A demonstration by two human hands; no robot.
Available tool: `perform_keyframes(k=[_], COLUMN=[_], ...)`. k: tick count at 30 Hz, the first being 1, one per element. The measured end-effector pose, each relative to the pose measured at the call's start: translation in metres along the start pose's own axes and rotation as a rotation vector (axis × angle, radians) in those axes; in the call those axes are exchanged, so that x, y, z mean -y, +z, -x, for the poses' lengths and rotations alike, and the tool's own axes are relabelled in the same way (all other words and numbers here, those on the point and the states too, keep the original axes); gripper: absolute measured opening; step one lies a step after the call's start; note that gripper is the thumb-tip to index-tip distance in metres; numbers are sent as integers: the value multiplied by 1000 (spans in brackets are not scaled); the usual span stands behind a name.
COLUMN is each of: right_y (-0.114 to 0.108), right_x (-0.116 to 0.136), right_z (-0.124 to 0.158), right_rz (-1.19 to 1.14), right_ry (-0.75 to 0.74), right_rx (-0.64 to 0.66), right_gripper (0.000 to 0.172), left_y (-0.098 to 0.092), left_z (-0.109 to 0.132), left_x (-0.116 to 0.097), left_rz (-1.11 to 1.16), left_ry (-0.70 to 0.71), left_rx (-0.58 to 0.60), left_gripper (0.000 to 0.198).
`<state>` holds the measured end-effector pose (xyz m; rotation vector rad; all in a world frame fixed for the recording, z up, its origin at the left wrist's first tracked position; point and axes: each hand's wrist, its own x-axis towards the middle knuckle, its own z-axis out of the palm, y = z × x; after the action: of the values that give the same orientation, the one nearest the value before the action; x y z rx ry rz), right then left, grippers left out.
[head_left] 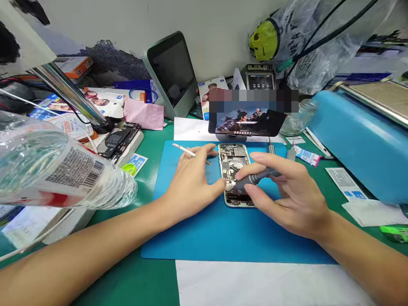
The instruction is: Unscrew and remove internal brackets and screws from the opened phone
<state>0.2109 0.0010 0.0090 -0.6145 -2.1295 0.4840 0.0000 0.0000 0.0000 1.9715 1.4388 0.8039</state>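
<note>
An opened phone with its inner parts bare lies on a blue mat. My left hand rests on the mat at the phone's left side, its thumb at the phone's edge. Tucked between its fingers is a thin white stick with a brownish end, like a cigarette. My right hand grips a dark grey screwdriver between thumb and fingers, held slanted over the phone. The screwdriver's working end points down at the phone's lower left; its very tip I cannot make out.
Behind the mat a propped phone plays a video. At left, a clear plastic bottle looms close, with another opened phone beyond. A glass jar and a blue machine stand at right. White paper lies in front.
</note>
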Motion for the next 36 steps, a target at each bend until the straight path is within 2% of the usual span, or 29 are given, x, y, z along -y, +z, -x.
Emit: perform_keyframes(k=[4,16,36], right_y=[2,2,1], right_x=[1,-2,0], right_z=[1,5,3], right_rz=[0,-19,13], right_ry=[26,62,60], right_rx=[8,18,68], right_gripper=[73,74,72], left_y=[1,2,4], left_z=[1,2,0], left_x=[2,7,6], left_rz=[1,-20,-39], left_ry=[16,83,79], left_rx=[6,-12,-8], left_gripper=[70,66,67])
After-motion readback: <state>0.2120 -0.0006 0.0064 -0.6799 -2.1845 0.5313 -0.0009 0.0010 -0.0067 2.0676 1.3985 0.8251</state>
